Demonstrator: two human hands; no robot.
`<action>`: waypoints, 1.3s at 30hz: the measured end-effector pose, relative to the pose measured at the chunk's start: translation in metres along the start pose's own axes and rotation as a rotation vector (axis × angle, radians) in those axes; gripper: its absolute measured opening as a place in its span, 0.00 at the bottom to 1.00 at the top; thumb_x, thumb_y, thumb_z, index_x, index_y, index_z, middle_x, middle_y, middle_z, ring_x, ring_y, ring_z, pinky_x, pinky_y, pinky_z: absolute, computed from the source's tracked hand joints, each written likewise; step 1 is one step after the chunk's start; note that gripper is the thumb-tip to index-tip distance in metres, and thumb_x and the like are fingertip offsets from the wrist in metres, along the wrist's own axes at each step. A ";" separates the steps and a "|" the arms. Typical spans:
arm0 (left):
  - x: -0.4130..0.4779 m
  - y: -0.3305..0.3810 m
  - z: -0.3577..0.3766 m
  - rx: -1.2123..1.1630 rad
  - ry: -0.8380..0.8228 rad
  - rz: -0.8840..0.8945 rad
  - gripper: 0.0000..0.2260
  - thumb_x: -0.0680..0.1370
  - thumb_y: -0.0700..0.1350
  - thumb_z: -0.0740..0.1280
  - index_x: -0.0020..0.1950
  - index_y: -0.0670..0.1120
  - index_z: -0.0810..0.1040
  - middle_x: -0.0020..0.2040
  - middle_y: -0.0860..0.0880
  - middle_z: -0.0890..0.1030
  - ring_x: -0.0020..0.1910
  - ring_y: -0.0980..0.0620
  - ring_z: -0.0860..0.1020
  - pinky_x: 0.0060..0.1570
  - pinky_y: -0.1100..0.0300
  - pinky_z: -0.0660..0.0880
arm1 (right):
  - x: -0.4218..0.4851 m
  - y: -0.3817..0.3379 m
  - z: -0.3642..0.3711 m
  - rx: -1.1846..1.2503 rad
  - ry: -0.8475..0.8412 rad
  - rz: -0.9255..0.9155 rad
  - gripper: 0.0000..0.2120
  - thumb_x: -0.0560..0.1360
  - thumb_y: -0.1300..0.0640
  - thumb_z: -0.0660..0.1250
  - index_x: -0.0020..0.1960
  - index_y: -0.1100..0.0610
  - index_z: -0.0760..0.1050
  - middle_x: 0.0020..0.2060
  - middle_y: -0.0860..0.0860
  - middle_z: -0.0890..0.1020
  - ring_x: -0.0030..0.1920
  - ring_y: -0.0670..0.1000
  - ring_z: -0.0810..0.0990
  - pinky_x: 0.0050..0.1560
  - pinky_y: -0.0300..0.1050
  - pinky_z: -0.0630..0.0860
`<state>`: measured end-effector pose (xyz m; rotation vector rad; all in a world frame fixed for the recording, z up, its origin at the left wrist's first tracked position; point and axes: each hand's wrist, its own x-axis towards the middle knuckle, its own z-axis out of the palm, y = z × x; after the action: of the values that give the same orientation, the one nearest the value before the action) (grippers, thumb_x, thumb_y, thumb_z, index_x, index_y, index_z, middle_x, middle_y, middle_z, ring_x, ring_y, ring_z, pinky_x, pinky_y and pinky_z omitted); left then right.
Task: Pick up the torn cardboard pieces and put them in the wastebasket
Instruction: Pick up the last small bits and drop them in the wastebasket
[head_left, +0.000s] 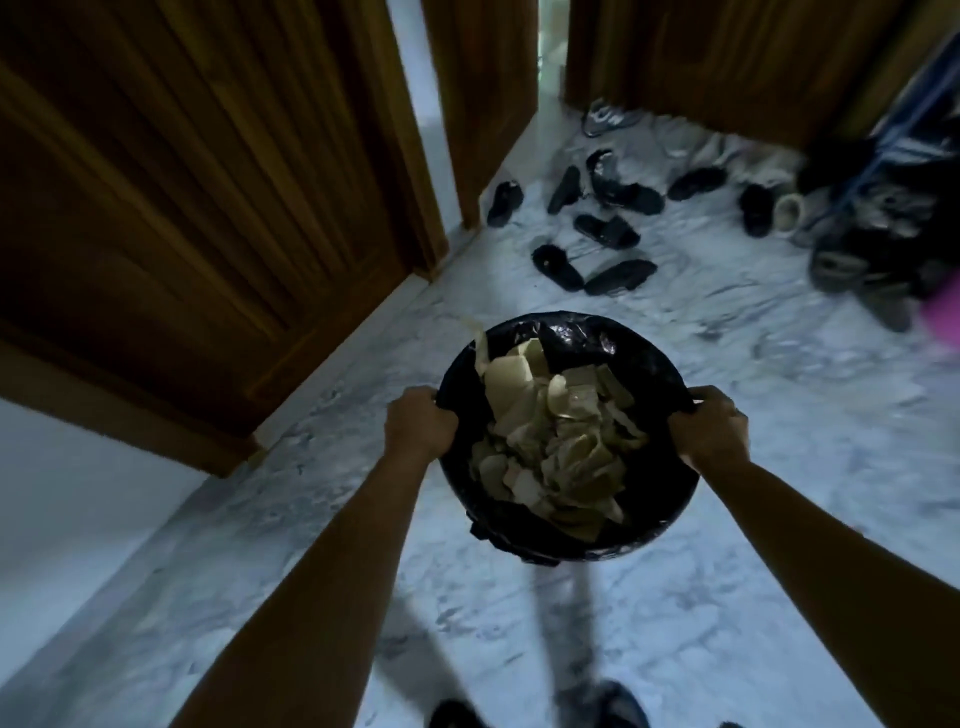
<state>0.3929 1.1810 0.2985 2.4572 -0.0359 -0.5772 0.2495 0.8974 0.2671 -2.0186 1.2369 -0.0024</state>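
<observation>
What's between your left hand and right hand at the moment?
Head view: the wastebasket fills that gap, left hand and right hand gripping opposite sides of its rim, with torn cardboard pieces piled inside.

One round black-lined wastebasket (670, 514); one left hand (418, 423), one right hand (709, 431); beige torn cardboard pieces (550, 431) too many to count; about eight dark slippers (618, 278), blurred; one grey sneaker (602, 118)

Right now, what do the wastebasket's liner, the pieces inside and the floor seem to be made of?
Wastebasket liner: thin black plastic film, glossy; it crinkles and catches highlights at the rim.
Cardboard pieces: matte tan card, flat with ragged torn edges.
Floor: probably polished marble or marble-look tile, white with grey veining; blur leaves it open.
</observation>
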 end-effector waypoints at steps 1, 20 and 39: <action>-0.007 0.042 -0.004 0.008 -0.024 0.022 0.08 0.75 0.38 0.65 0.36 0.45 0.72 0.37 0.46 0.76 0.36 0.45 0.76 0.41 0.53 0.77 | 0.001 -0.001 -0.039 0.020 0.005 0.031 0.20 0.73 0.60 0.66 0.65 0.59 0.75 0.58 0.62 0.81 0.59 0.63 0.79 0.56 0.53 0.76; -0.030 0.607 0.324 0.102 -0.482 0.399 0.10 0.68 0.50 0.65 0.34 0.45 0.70 0.34 0.42 0.74 0.35 0.43 0.78 0.34 0.52 0.74 | 0.185 0.223 -0.489 0.320 0.362 0.444 0.31 0.57 0.49 0.60 0.56 0.60 0.78 0.49 0.61 0.82 0.53 0.62 0.80 0.50 0.47 0.75; -0.018 0.814 0.839 0.360 -0.811 0.325 0.35 0.66 0.62 0.69 0.69 0.46 0.75 0.66 0.43 0.78 0.61 0.42 0.78 0.61 0.45 0.76 | 0.438 0.615 -0.575 0.728 0.421 0.939 0.20 0.63 0.52 0.68 0.52 0.60 0.81 0.42 0.60 0.84 0.42 0.60 0.83 0.39 0.46 0.77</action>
<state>0.1183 0.0525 0.1640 2.2878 -0.9077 -1.4645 -0.1984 0.0681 0.1518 -0.7250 1.9810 -0.3789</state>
